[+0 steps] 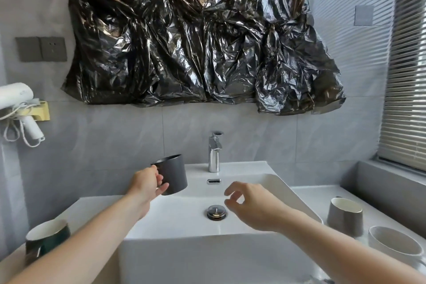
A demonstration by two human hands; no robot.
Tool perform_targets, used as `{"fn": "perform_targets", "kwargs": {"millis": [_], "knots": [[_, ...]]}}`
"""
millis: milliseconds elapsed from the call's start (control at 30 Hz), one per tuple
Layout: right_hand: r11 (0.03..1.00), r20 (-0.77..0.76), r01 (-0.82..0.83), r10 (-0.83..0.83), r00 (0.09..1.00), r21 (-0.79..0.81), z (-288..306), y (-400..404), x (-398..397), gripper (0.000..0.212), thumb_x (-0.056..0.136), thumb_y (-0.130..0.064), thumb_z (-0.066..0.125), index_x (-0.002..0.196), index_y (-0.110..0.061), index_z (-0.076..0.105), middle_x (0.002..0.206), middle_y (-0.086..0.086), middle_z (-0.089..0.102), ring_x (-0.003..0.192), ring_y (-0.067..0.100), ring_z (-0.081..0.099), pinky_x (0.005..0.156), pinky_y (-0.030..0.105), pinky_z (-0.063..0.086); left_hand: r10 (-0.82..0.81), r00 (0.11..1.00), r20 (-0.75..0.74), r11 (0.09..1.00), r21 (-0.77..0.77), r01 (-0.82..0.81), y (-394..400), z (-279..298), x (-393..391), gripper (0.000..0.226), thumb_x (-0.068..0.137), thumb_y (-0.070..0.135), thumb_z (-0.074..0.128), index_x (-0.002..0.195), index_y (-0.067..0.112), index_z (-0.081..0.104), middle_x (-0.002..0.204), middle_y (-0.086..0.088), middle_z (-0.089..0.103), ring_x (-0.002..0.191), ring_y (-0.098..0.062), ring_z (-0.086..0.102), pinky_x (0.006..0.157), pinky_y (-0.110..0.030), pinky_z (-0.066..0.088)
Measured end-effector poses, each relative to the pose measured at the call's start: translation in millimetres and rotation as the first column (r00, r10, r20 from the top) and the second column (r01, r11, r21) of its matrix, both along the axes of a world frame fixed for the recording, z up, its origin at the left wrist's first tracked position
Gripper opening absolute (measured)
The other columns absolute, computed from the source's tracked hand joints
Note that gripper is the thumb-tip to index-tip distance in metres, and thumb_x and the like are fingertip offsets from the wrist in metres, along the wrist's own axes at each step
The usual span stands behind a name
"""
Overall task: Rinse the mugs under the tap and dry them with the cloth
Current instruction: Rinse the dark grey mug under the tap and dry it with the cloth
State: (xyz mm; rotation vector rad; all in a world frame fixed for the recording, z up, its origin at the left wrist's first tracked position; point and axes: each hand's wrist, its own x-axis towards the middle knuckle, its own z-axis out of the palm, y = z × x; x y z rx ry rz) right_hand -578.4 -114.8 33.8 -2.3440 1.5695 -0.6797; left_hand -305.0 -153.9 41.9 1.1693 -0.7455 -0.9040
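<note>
My left hand grips a dark grey mug by its handle and holds it upright above the left part of the white basin, left of the chrome tap. No water runs from the tap. My right hand hovers over the basin near the drain plug, fingers loosely curled and holding nothing. A dark green mug with a white inside stands at the left of the basin. On the counter to the right stand a grey mug and a white mug. No cloth is in view.
Crumpled black plastic sheeting covers the wall above the basin. A white hair dryer hangs on the left wall below grey wall switches. Window blinds close off the right side above a grey ledge.
</note>
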Motion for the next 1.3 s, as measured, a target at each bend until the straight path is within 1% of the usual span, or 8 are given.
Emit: {"fn": "perform_targets", "kwargs": {"millis": [133,267,400,600,700,833,1000,1300], "knots": [[0.997,0.061,0.072,-0.070,0.996,-0.034,10.7,-35.1,-17.7,0.030,0.101,-0.041,0.055,0.129,-0.033,0.060,0.124,-0.016,0.066,0.083,0.002,0.059,0.066,0.017,0.043,0.014,1.000,0.012,0.994,0.112,-0.016,-49.1,-7.5,-23.2,0.020,0.095,0.017,0.044,0.077,0.013,0.052,0.069,-0.005,0.046,0.065,-0.020,0.044,0.060,-0.033,0.052],[0.988,0.174,0.152,-0.147,0.974,-0.015,17.7,-78.7,-26.8,0.035,0.101,-0.042,0.056,0.135,-0.033,0.056,0.124,-0.014,0.062,0.100,0.011,0.061,0.081,0.028,0.050,0.003,0.998,0.066,0.986,0.165,-0.014,-92.6,-15.7,-38.0,0.020,0.087,0.025,0.047,0.088,0.011,0.060,0.088,-0.010,0.057,0.080,-0.027,0.055,0.054,-0.029,0.051],[0.978,0.259,0.204,-0.190,0.947,-0.031,28.6,-125.4,-12.0,0.041,0.101,-0.043,0.052,0.140,-0.032,0.051,0.110,-0.016,0.066,0.104,0.023,0.069,0.096,0.042,0.056,-0.066,0.994,0.092,0.984,0.171,0.049,-123.4,-33.2,-53.4,0.020,0.090,0.019,0.052,0.076,0.010,0.063,0.070,-0.008,0.058,0.071,-0.024,0.055,0.054,-0.028,0.050],[0.961,0.252,0.214,-0.166,0.953,-0.177,45.5,-181.9,38.1,0.051,0.100,-0.046,0.051,0.149,-0.032,0.045,0.111,-0.007,0.074,0.114,0.028,0.064,0.092,0.040,0.052,-0.173,0.949,0.263,0.980,0.140,0.140,-144.7,-61.6,-55.7,0.036,0.096,0.012,0.054,0.060,0.015,0.050,0.053,-0.002,0.046,0.062,-0.026,0.042,0.060,-0.029,0.043],[0.933,0.233,0.262,-0.206,0.950,-0.245,47.3,-200.2,51.1,0.036,0.100,-0.035,0.050,0.134,-0.034,0.060,0.116,-0.002,0.074,0.109,0.034,0.064,0.078,0.037,0.048,-0.181,0.919,0.350,0.983,0.094,0.158,-144.0,-65.7,-56.5,0.036,0.095,0.012,0.051,0.059,0.015,0.049,0.054,-0.002,0.048,0.060,-0.026,0.044,0.062,-0.031,0.043],[0.883,0.289,0.335,-0.244,0.926,-0.329,54.2,-215.6,51.4,0.025,0.098,-0.027,0.049,0.090,-0.015,0.069,0.094,0.005,0.076,0.091,0.039,0.063,0.062,0.036,0.044,-0.181,0.877,0.445,0.983,0.046,0.179,-141.4,-69.7,-59.1,0.031,0.088,0.021,0.049,0.058,0.016,0.049,0.060,-0.004,0.052,0.058,-0.027,0.049,0.068,-0.036,0.044],[0.860,0.293,0.368,-0.272,0.917,-0.353,64.8,-220.1,55.6,0.030,0.101,-0.031,0.055,0.091,-0.014,0.078,0.090,0.007,0.076,0.089,0.037,0.065,0.068,0.033,0.049,-0.184,0.850,0.493,0.978,0.003,0.210,-137.3,-67.4,-65.8,0.021,0.075,0.028,0.044,0.062,0.013,0.048,0.064,-0.006,0.050,0.058,-0.027,0.048,0.068,-0.036,0.044],[0.891,0.383,0.377,-0.267,0.884,-0.251,77.8,-233.6,60.4,0.032,0.103,-0.036,0.055,0.095,-0.016,0.079,0.097,0.003,0.078,0.097,0.032,0.069,0.076,0.033,0.054,-0.170,0.849,0.501,0.978,-0.022,0.208,-139.3,-67.8,-69.1,0.022,0.074,0.030,0.043,0.064,0.012,0.049,0.064,-0.005,0.050,0.053,-0.026,0.051,0.071,-0.036,0.047]]}}
